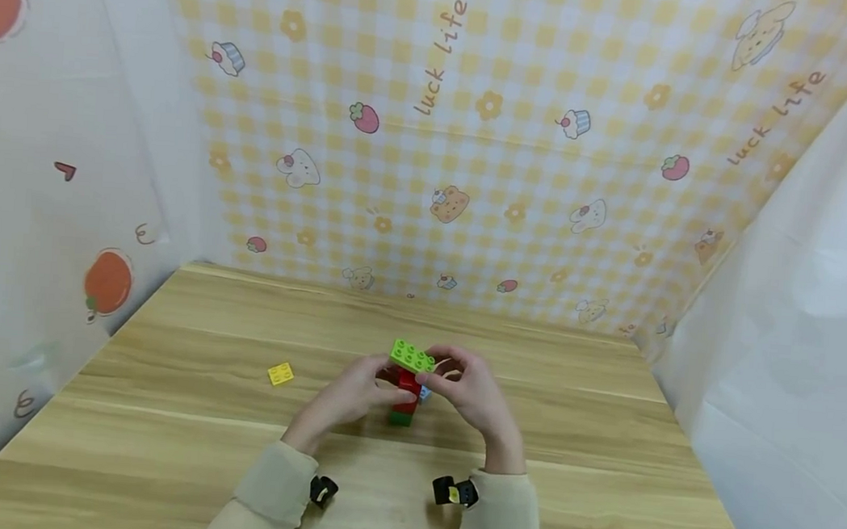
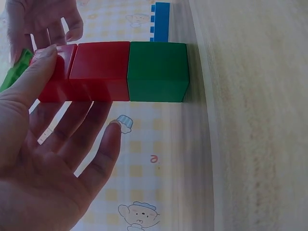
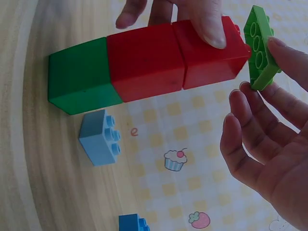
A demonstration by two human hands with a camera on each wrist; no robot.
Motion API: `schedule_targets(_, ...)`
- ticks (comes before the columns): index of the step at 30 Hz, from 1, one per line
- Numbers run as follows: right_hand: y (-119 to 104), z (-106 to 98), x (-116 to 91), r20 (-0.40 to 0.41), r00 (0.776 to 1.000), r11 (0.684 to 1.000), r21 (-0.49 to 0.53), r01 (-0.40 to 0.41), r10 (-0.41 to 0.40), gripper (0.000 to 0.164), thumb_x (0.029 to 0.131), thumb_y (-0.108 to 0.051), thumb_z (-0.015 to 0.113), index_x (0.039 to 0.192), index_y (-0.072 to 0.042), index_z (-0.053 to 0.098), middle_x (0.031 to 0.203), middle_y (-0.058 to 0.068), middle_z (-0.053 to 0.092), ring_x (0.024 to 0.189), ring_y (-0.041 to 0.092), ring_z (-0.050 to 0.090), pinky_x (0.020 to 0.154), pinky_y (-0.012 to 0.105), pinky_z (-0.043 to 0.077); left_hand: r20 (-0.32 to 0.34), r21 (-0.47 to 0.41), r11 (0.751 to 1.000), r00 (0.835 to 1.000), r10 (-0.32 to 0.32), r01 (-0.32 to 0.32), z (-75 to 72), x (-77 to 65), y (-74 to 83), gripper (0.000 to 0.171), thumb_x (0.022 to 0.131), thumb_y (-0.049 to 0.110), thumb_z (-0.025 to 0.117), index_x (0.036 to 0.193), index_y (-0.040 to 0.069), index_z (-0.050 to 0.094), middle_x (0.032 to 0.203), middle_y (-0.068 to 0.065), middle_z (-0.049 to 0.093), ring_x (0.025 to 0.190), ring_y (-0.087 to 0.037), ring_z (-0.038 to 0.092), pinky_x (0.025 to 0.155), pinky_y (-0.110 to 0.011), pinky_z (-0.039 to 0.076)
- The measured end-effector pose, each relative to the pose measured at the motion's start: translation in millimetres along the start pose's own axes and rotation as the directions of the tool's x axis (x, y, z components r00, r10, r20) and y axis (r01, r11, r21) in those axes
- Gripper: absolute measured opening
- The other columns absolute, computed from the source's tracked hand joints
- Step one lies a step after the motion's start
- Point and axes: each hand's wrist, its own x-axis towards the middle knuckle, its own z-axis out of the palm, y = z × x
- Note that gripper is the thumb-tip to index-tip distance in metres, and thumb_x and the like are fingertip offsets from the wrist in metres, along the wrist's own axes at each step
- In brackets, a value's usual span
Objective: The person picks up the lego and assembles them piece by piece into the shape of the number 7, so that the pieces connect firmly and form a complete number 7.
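A stack of blocks stands upright on the table, with a green block (image 3: pixel 84 77) at the bottom and two red blocks (image 3: pixel 147 62) above it. My left hand (image 1: pixel 350 388) holds the top red block between thumb and fingers. Right above the stack, my right hand (image 1: pixel 472 390) pinches a flat lime-green studded brick (image 1: pixel 412 357) by one end. That brick is tilted, its hollow underside facing the studs of the top red block in the right wrist view. Beside the stack's base sits a light blue brick (image 3: pixel 98 137), mostly hidden behind the stack in the head view.
A flat yellow brick (image 1: pixel 281 374) lies on the wooden table (image 1: pixel 187 436) to the left of the hands. Farther off is a blue brick (image 3: pixel 129 222). A checked cloth (image 1: pixel 473 162) hangs behind the table, with white sheets at both sides.
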Motion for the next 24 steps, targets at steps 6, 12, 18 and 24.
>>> schedule_targets(6, -0.9, 5.3, 0.0, 0.019, 1.0, 1.0, -0.012, -0.002, 0.002, 0.03, 0.086, -0.02, 0.077, 0.113, -0.011, 0.068, 0.105, 0.002, 0.065, 0.087, 0.018, 0.061, 0.079, 0.035, 0.052, 0.011, -0.046, 0.999, 1.0, -0.018, 0.019, 0.9, -0.5, -1.3, 0.035, 0.088, 0.033, 0.074, 0.12, 0.019, 0.066, 0.109, 0.003, 0.066, 0.103, -0.017, 0.06, 0.087, -0.043, 0.05)
schedule_targets(12, -1.4, 7.7, 0.2, 0.032, 0.999, 0.999, -0.032, -0.01, 0.011, 0.029, 0.086, -0.022, 0.077, 0.113, -0.013, 0.068, 0.104, -0.002, 0.065, 0.088, 0.016, 0.061, 0.08, 0.037, 0.052, 0.008, -0.06, 0.998, 1.0, -0.01, 0.01, 0.9, -1.1, -2.3, 0.035, 0.089, 0.031, 0.074, 0.12, 0.018, 0.064, 0.112, 0.002, 0.065, 0.105, -0.017, 0.059, 0.089, -0.044, 0.049)
schedule_targets(18, 0.1, 8.6, 1.9, 0.048, 0.999, 1.0, -0.021, 0.006, -0.005, 0.029, 0.086, -0.02, 0.077, 0.113, -0.012, 0.068, 0.101, -0.001, 0.066, 0.087, 0.017, 0.061, 0.079, 0.039, 0.052, 0.01, -0.098, 0.994, 0.999, -0.04, 0.041, 0.0, -0.8, -3.3, 0.038, 0.087, 0.032, 0.076, 0.118, 0.013, 0.064, 0.108, 0.001, 0.066, 0.1, -0.019, 0.062, 0.085, -0.04, 0.051)
schedule_targets(24, 6.9, 9.5, 2.9, 0.058, 0.998, 1.0, 0.01, 0.01, -0.011, 0.029, 0.086, -0.019, 0.077, 0.112, -0.012, 0.069, 0.099, 0.0, 0.066, 0.087, 0.019, 0.061, 0.079, 0.039, 0.053, 0.014, -0.146, 0.986, 0.997, -0.082, 0.083, 0.9, -0.2, -5.0, 0.042, 0.085, 0.031, 0.078, 0.116, 0.008, 0.063, 0.103, -0.001, 0.068, 0.093, -0.018, 0.064, 0.08, -0.036, 0.052)
